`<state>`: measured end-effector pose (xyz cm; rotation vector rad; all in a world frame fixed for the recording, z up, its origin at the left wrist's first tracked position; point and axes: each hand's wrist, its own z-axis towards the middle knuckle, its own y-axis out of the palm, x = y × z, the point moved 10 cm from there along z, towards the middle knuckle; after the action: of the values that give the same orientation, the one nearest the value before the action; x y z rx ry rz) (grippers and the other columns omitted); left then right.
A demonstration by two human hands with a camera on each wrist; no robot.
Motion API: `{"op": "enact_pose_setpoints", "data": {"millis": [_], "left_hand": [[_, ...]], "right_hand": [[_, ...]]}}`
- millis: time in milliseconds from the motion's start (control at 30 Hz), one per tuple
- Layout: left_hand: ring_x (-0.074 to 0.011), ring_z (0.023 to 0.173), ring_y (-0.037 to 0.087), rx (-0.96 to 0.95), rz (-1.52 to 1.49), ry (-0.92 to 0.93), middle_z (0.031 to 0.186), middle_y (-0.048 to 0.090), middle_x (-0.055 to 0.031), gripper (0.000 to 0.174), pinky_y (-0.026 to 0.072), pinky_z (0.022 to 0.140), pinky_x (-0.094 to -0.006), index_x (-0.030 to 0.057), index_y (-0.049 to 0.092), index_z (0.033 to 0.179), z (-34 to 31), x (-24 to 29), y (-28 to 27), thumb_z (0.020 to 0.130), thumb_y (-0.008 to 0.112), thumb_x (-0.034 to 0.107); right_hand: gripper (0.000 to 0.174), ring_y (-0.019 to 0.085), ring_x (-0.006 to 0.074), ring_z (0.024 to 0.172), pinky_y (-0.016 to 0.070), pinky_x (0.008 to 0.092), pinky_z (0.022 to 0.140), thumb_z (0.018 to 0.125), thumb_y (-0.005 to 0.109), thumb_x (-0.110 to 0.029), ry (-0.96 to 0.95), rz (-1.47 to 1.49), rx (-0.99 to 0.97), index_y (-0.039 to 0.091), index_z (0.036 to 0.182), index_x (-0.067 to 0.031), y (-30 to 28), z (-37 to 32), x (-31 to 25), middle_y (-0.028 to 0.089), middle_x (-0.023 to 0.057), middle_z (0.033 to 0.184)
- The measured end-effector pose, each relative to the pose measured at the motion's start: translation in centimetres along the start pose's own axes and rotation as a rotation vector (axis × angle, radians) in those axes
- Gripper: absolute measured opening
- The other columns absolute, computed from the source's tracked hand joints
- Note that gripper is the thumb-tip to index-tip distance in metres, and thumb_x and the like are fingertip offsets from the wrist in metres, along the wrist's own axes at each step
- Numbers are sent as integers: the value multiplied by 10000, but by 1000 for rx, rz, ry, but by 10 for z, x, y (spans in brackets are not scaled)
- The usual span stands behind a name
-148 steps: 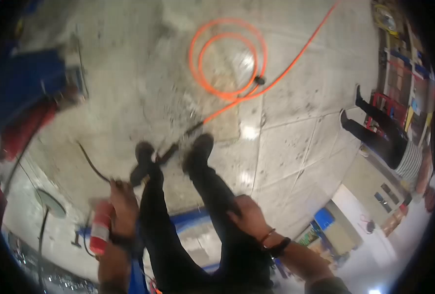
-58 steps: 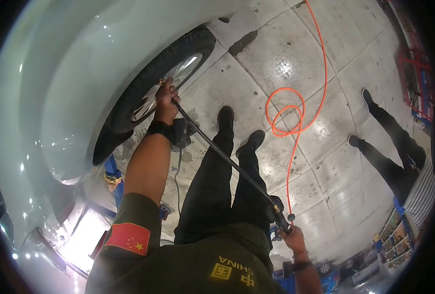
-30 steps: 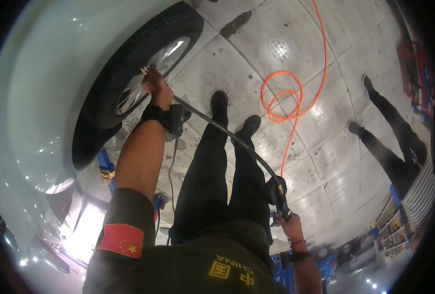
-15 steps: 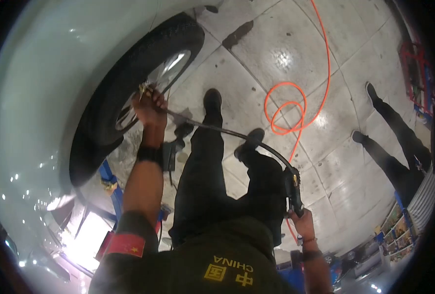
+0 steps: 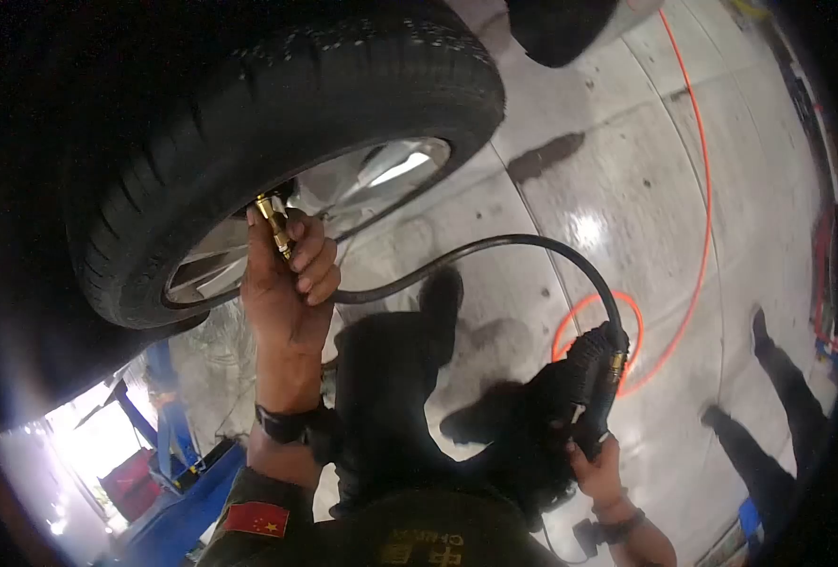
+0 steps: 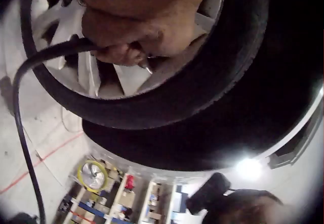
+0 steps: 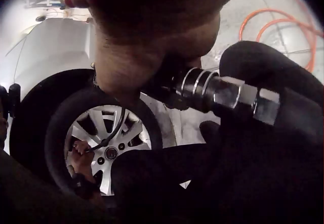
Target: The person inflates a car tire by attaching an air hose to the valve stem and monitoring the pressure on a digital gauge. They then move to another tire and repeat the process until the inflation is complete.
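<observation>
A brass air chuck (image 5: 275, 222) sits between the thumb and fingers of my left hand (image 5: 291, 293), right at the rim of the silver alloy wheel (image 5: 381, 175). Around the wheel is a black tyre (image 5: 249, 123). From the left hand a black hose (image 5: 495, 241) arcs over to a tyre inflator (image 5: 603, 378) with a ribbed black cover. My right hand (image 5: 600, 472) grips the inflator's handle end. A silver coupler (image 7: 228, 92) shows beside the right hand in the right wrist view. The valve is hidden behind the left fingers.
An orange air hose (image 5: 707, 189) loops on the tiled floor (image 5: 617, 180) to the right. Another person's legs (image 5: 787, 397) stand at the far right. Blue lift parts (image 5: 178, 510) are at lower left. Shelving (image 6: 126, 198) stands behind in the left wrist view.
The head view has come closer to the wheel, which now looks larger. The black hose bends in a higher arc, and the brass chuck has reached the rim. Both hands keep their holds.
</observation>
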<state>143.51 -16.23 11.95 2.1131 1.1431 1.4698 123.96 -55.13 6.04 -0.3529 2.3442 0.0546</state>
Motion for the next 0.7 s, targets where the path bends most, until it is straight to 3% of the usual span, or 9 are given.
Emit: {"op": "enact_pose_setpoints", "data": {"millis": [100, 167, 233, 300, 367, 500, 567, 633, 700], "left_hand": [[-37, 487, 266, 24, 131, 80, 614, 333, 57, 407, 217, 408, -183, 95, 488, 806, 2, 6, -7, 949, 454, 475], [-34, 474, 249, 41, 155, 117, 588, 317, 70, 393, 201, 409, -188, 116, 478, 778, 4, 3, -8, 946, 465, 470], [-33, 474, 251, 2, 169, 214, 589, 322, 68, 382, 188, 409, -193, 122, 477, 777, 3, 6, 0, 945, 471, 465], [-34, 475, 254, -27, 76, 153, 591, 324, 66, 377, 196, 405, -200, 121, 478, 778, 7, 6, 1, 951, 463, 455], [-36, 479, 265, -11, 246, 214, 601, 330, 63, 367, 205, 399, -201, 111, 478, 792, 8, 11, 1, 963, 443, 434], [-39, 463, 267, -70, 151, 257, 606, 335, 56, 340, 210, 386, -194, 93, 473, 814, 13, 10, 5, 979, 423, 385], [-36, 456, 264, 16, 246, 340, 600, 329, 51, 324, 209, 380, -191, 93, 468, 809, 11, 12, 4, 979, 433, 367], [-35, 453, 263, -124, 178, 225, 599, 332, 48, 318, 207, 373, -189, 92, 462, 802, 15, 7, 6, 977, 445, 356], [-39, 450, 263, 88, 239, 313, 593, 327, 46, 314, 204, 371, -189, 92, 455, 795, 9, 12, 3, 974, 455, 349]], "right_hand": [[254, 603, 169, 765, 486, 309, 722, 847, 604, -126, -91, -53, 34, 593, 1053, 22, -7, 39, 5, 659, 89, 869], [252, 613, 172, 759, 494, 312, 719, 857, 603, -128, -28, -94, 14, 588, 1053, 31, -8, 58, 15, 657, 91, 862], [287, 619, 205, 821, 493, 333, 764, 850, 608, -112, -54, -118, 29, 561, 1084, 48, -11, 75, 33, 652, 129, 904], [387, 613, 258, 910, 477, 354, 827, 831, 619, -106, -227, -309, 91, 511, 1163, 60, -11, 79, 32, 641, 182, 974], [480, 597, 326, 995, 461, 377, 875, 816, 621, -100, -294, -414, 192, 455, 1232, 69, -5, 71, 18, 620, 238, 1030], [611, 545, 439, 1023, 467, 436, 864, 805, 634, -146, -491, -587, 308, 361, 1315, 50, 2, 77, 13, 529, 276, 1144], [638, 541, 442, 1003, 467, 448, 842, 805, 637, -162, -395, -605, 305, 338, 1330, 43, 2, 83, 14, 518, 269, 1131], [666, 536, 445, 982, 466, 461, 821, 805, 640, -178, -303, -606, 270, 314, 1345, 37, 12, 75, 25, 507, 263, 1118], [655, 527, 446, 960, 454, 451, 800, 801, 623, -147, -326, -603, 290, 309, 1351, 19, 9, 70, 22, 499, 263, 1056]]}}
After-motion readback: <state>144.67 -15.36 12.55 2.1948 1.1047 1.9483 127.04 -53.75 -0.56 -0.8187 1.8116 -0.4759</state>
